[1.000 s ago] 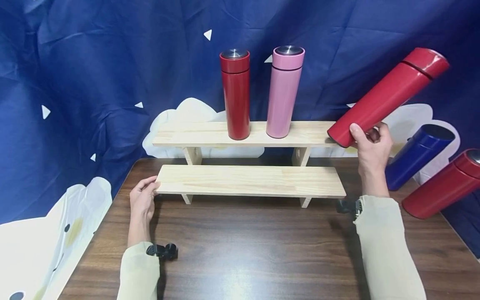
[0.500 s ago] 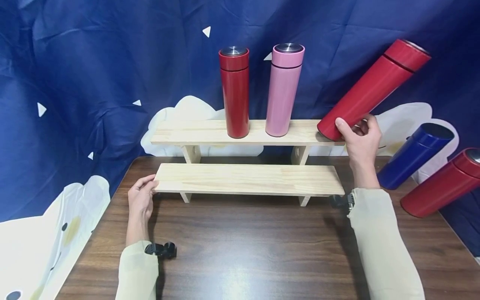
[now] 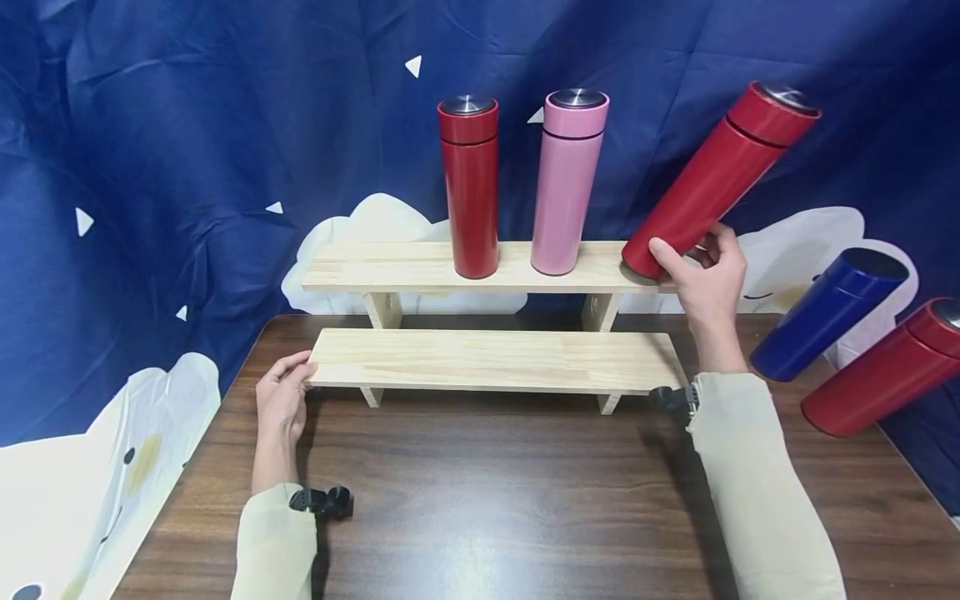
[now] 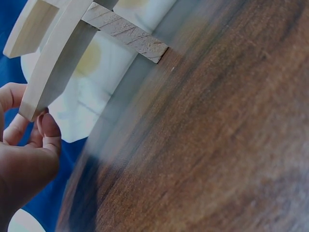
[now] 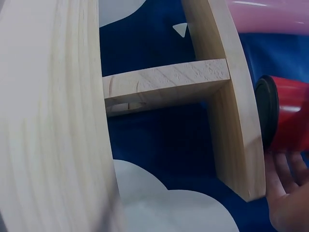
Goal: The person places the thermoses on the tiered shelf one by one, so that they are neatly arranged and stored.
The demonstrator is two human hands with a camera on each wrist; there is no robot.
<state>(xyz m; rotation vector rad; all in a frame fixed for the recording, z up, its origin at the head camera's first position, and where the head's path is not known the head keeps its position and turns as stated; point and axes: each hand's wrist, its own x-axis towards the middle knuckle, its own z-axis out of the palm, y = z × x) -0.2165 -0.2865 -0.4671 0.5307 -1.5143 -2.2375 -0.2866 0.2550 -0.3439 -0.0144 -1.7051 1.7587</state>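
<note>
My right hand (image 3: 708, 279) grips a red thermos bottle (image 3: 712, 187) low on its body. The bottle leans to the right, its dark base (image 5: 266, 111) at the right end of the upper shelf board (image 3: 390, 267); whether the whole base touches cannot be told. My left hand (image 3: 283, 396) pinches the left end of the lower shelf board (image 3: 495, 360) between thumb and fingers, as the left wrist view also shows. Upright on the upper board stand another red thermos (image 3: 472, 200) and a pink thermos (image 3: 567, 192), apart from each other.
To the right on the wooden table (image 3: 465, 483) stand a blue thermos (image 3: 828, 317) and a further red thermos (image 3: 888, 371), cut by the frame edge. A blue curtain (image 3: 225, 125) with white cloud shapes hangs behind the two-step wooden rack.
The right hand has carried the tilted red thermos leftward over the upper board, and the bottle has become somewhat more upright. The left hand stays on the lower board's end.
</note>
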